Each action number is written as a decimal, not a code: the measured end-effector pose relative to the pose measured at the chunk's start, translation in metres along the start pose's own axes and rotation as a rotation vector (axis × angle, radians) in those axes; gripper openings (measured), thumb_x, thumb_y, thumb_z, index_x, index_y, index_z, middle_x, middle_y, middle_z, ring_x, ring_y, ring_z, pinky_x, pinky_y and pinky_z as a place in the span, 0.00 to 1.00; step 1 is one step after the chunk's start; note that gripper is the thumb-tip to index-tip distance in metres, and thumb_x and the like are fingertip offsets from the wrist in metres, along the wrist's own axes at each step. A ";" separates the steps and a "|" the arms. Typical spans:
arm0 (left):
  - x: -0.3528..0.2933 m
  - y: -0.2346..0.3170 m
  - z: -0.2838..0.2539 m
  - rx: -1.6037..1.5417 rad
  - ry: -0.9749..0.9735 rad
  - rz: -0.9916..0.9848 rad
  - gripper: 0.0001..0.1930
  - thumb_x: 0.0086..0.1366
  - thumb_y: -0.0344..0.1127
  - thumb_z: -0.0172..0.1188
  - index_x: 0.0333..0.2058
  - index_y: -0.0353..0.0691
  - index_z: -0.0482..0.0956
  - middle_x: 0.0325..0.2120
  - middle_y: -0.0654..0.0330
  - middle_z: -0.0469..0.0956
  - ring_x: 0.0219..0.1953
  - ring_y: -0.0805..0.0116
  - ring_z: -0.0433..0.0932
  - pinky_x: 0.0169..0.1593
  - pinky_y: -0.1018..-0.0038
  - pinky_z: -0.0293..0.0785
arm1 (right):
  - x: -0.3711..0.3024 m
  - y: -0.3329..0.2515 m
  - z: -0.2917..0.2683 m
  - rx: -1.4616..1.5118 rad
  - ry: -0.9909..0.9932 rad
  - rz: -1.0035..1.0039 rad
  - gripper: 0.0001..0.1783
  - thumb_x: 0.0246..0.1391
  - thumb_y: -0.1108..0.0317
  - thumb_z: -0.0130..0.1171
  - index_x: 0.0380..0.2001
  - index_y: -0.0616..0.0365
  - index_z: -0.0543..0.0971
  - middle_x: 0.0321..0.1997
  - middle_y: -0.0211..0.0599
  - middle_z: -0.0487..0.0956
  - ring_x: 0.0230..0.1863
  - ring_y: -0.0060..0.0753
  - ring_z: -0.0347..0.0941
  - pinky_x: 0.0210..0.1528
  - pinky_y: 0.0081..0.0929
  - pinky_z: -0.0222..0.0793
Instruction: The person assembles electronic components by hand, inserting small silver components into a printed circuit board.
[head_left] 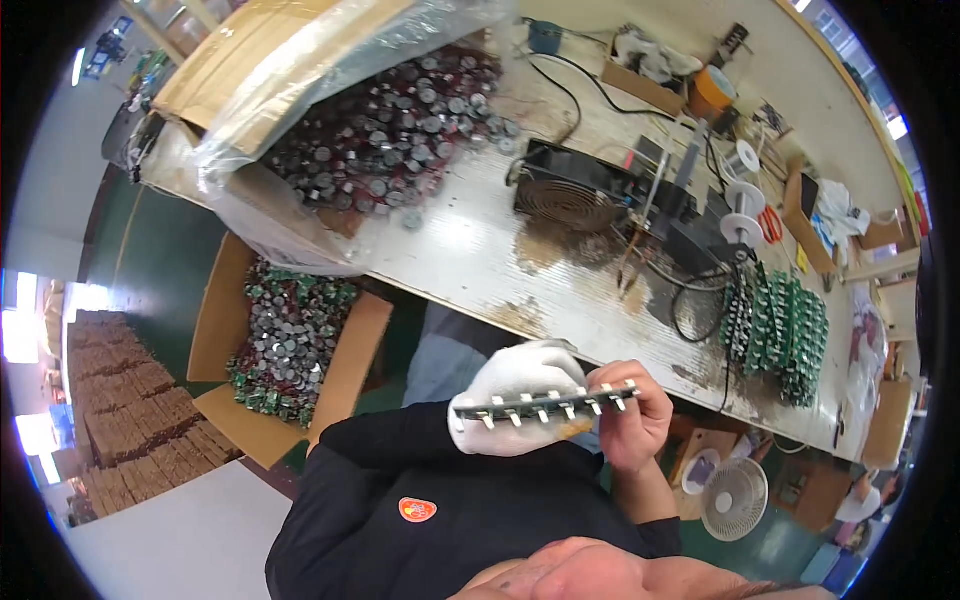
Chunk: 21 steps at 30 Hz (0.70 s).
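Observation:
In front of my chest I hold a narrow strip of circuit boards [548,404], seen nearly edge-on, with several pale connectors sticking out along it. My left hand [510,375], in a white glove, is closed around the left part of the strip. The bare right hand [637,425] grips its right end between thumb and fingers. Past the right hand, a bundle of green board strips [785,335] sits on the workbench [440,265]. A soldering iron [675,180] stands on the bench above my hands, beside a black fan [575,190].
A heap of round metal parts with red wires [400,120] spills from a plastic-lined carton [270,75] at the far left. Below it, an open carton [350,365] holds many boards and discs. Solder spools [742,215] and red-handled scissors [770,224] lie at the right. A white fan [735,500] stands lower right.

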<state>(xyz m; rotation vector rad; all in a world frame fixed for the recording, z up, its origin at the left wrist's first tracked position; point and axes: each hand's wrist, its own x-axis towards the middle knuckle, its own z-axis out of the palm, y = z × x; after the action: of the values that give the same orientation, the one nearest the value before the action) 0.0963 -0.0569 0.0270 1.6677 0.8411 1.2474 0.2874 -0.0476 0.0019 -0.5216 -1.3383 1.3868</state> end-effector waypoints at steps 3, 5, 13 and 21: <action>-0.003 0.013 -0.031 0.077 0.149 -0.022 0.13 0.49 0.32 0.71 0.31 0.39 0.77 0.30 0.56 0.78 0.32 0.61 0.78 0.35 0.70 0.74 | 0.018 0.014 0.023 0.146 -0.001 0.109 0.06 0.57 0.80 0.49 0.36 0.68 0.75 0.37 0.48 0.75 0.36 0.33 0.71 0.40 0.28 0.69; -0.004 0.014 -0.051 0.109 0.164 -0.127 0.15 0.52 0.30 0.70 0.38 0.37 0.78 0.34 0.54 0.79 0.35 0.65 0.79 0.39 0.72 0.75 | 0.036 0.028 0.038 0.273 -0.057 0.118 0.07 0.58 0.81 0.48 0.39 0.68 0.73 0.39 0.45 0.74 0.36 0.33 0.72 0.41 0.29 0.71; 0.006 -0.043 -0.101 -0.720 0.367 -0.519 0.09 0.60 0.28 0.59 0.39 0.31 0.78 0.29 0.57 0.80 0.29 0.71 0.78 0.35 0.77 0.74 | 0.099 0.089 0.074 0.587 0.119 0.435 0.02 0.62 0.73 0.50 0.35 0.60 0.70 0.30 0.36 0.77 0.29 0.29 0.74 0.33 0.29 0.73; 0.015 -0.064 -0.113 -0.908 0.437 -0.525 0.12 0.60 0.29 0.56 0.40 0.29 0.77 0.30 0.54 0.80 0.29 0.65 0.78 0.33 0.71 0.75 | 0.122 0.105 0.080 0.836 0.165 0.673 0.13 0.66 0.60 0.45 0.35 0.57 0.72 0.27 0.35 0.75 0.27 0.30 0.72 0.33 0.28 0.70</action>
<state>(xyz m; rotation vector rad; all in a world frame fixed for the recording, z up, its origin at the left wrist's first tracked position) -0.0093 0.0086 -0.0121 0.4229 0.7222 1.3284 0.1389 0.0491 -0.0272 -0.5009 -0.3455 2.2179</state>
